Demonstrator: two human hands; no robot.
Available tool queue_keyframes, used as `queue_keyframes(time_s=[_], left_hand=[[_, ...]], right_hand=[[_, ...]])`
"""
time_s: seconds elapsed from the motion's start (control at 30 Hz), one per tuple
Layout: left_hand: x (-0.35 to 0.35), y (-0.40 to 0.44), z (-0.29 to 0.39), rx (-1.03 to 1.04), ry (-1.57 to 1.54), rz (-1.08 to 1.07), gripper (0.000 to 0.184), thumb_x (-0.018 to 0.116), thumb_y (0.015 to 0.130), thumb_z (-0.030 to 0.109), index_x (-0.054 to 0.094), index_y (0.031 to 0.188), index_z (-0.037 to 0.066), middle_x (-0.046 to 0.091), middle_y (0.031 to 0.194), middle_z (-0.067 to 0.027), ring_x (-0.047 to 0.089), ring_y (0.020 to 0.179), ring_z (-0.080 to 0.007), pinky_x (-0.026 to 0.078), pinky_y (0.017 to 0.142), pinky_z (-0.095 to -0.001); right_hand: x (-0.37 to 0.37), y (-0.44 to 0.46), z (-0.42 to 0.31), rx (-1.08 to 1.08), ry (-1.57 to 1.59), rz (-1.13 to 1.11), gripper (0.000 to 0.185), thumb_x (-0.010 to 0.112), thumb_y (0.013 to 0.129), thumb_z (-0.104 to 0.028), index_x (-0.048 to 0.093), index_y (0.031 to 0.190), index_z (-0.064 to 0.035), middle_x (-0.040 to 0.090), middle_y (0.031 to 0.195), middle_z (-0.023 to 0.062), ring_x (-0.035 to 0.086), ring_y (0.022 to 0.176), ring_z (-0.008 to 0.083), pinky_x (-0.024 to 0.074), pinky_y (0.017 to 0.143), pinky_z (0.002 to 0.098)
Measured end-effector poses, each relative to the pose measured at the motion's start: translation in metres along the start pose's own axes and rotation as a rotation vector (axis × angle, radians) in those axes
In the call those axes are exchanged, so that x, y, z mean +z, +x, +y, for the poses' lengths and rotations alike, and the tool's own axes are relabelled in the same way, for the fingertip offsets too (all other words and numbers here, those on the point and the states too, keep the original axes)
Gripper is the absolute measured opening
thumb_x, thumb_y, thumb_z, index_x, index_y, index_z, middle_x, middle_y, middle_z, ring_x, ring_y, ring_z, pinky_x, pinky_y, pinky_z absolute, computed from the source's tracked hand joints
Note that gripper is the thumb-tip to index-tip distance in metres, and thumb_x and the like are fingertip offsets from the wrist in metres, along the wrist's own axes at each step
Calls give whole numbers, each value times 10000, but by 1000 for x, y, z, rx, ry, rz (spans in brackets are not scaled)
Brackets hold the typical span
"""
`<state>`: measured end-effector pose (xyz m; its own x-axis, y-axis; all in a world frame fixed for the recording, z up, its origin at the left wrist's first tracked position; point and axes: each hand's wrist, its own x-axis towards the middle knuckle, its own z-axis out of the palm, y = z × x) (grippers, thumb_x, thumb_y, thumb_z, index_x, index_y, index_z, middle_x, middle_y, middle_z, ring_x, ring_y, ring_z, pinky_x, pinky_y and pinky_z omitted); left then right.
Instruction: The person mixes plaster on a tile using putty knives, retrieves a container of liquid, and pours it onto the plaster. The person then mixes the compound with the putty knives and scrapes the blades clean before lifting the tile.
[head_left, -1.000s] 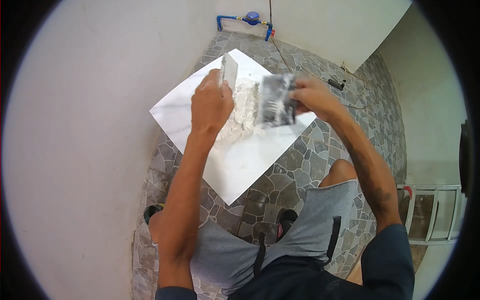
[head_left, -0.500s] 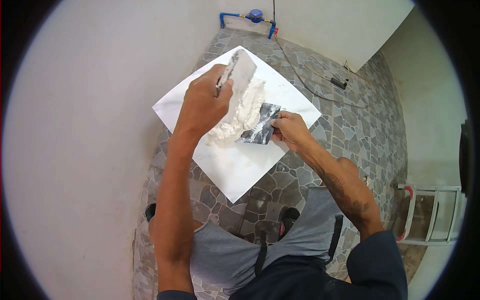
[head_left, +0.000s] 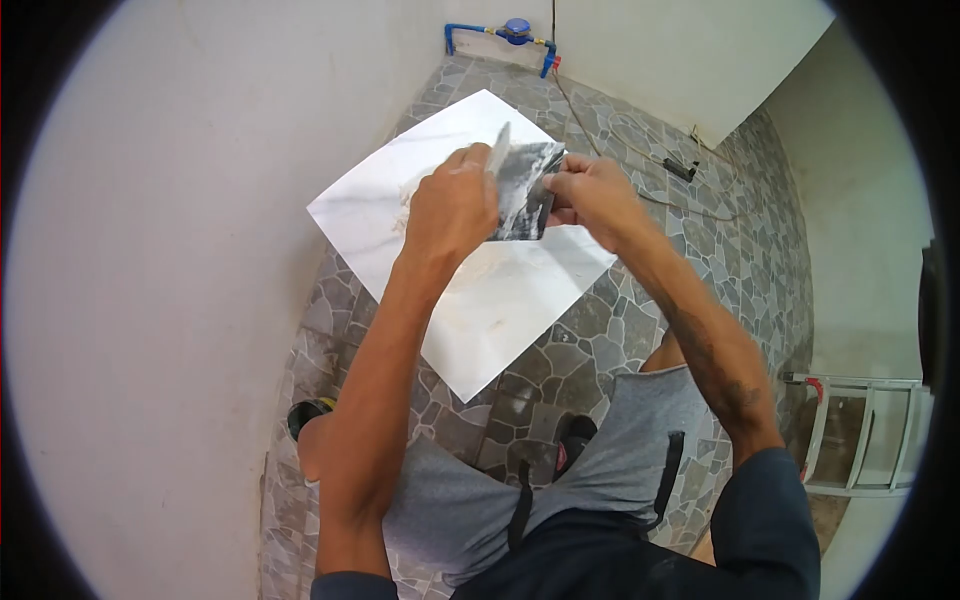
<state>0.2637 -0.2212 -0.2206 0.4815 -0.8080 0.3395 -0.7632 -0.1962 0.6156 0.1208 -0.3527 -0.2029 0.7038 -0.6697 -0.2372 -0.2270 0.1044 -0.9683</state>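
Note:
My left hand [head_left: 455,200] is closed around a plaster-coated trowel [head_left: 501,148], its pale blade seen nearly edge-on. Pinched between thumb and fingers of my right hand [head_left: 592,195] is a dark, flat rectangular scraper [head_left: 530,185] streaked with white paste. The two tools meet or nearly meet over the upper part of a white square panel [head_left: 470,350] with faint grey veining. Some white paste [head_left: 405,205] shows left of my left hand; the rest of the mound is hidden behind hands and tools, or lifted on them.
The panel lies above a grey stone-patterned floor [head_left: 570,360]. Blue pipes with a water meter [head_left: 516,32] stand by the far wall. A cable [head_left: 690,208] crosses the floor to a black power strip [head_left: 680,170]. At right is a metal ladder [head_left: 865,430]; a pale wall [head_left: 150,300] rises at left.
Both hands have moved up the panel, my left also to the right, bringing the tools together. The trowel has turned edge-on. The large paste mound no longer shows on the panel's middle.

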Motion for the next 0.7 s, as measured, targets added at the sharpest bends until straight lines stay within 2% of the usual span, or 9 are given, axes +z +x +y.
queue_keyframes(time_s=[0.07, 0.1, 0.2, 0.27, 0.33, 0.4, 0.47, 0.6, 0.7], left_hand=[[1, 1, -3, -46, 7, 22, 302, 562, 941, 157, 616, 1182, -16, 680, 1073, -262, 648, 993, -445, 507, 881, -477], [0, 0, -5, -58, 3, 36, 299, 561, 942, 159, 616, 1177, -17, 681, 1067, -262, 649, 992, -444, 506, 879, -478], [-8, -2, -7, -88, -11, 81, 295, 566, 941, 157, 618, 1171, -20, 687, 1041, -263, 656, 975, -442, 508, 861, -481], [-16, -1, -9, -106, -49, 139, 285, 565, 937, 148, 612, 1157, -27, 688, 1008, -267, 660, 948, -452, 512, 841, -494], [-22, 0, -11, -124, -114, 222, 267, 559, 931, 135, 598, 1127, -41, 686, 961, -276, 662, 910, -473, 518, 818, -519], [-26, 3, -14, -201, -198, 231, 261, 569, 928, 137, 596, 1115, -42, 683, 869, -264, 667, 833, -449, 512, 778, -501], [-35, 3, -6, -297, -289, 220, 243, 569, 926, 138, 591, 1084, -45, 679, 841, -255, 666, 791, -434, 508, 754, -490], [-25, 5, -5, -228, -279, 263, 208, 575, 916, 139, 570, 1012, -46, 669, 804, -248, 665, 752, -411, 501, 725, -473], [-16, 4, -3, -227, -332, 287, 214, 583, 903, 141, 562, 1000, -49, 673, 823, -259, 672, 774, -428, 506, 734, -485]], right_hand=[[-17, 0, -13, -28, -17, -29, 116, 580, 877, -10, 643, 946, 59, 679, 912, 120, 704, 756, 206, 628, 689, 356], [-24, -3, -21, 15, -68, 9, 47, 595, 935, -47, 622, 924, -11, 673, 884, 76, 679, 721, 167, 595, 679, 308], [-74, 18, -12, 83, -291, 40, 62, 577, 913, -16, 629, 933, 12, 671, 871, 79, 681, 716, 182, 609, 680, 349], [-109, 40, 4, 185, -333, 108, 92, 565, 903, -2, 636, 956, 23, 669, 873, 81, 676, 715, 187, 615, 675, 380], [-125, 61, 16, 253, -400, 144, 127, 558, 898, 4, 647, 986, 29, 668, 876, 84, 672, 717, 188, 619, 669, 405], [-131, 77, 25, 288, -488, 151, 167, 556, 899, 2, 663, 1025, 29, 667, 882, 90, 667, 722, 188, 620, 662, 422], [-123, 103, 41, 229, -425, 64, 155, 563, 855, 13, 678, 959, 18, 646, 838, 87, 667, 687, 203, 613, 613, 421], [-80, 126, 49, 116, -300, -104, 143, 564, 836, 12, 681, 920, 13, 627, 798, 77, 659, 679, 202, 587, 570, 387], [-66, 124, 38, -30, -358, -178, 140, 554, 846, 2, 671, 918, 31, 624, 786, 71, 650, 691, 197, 554, 560, 368]])
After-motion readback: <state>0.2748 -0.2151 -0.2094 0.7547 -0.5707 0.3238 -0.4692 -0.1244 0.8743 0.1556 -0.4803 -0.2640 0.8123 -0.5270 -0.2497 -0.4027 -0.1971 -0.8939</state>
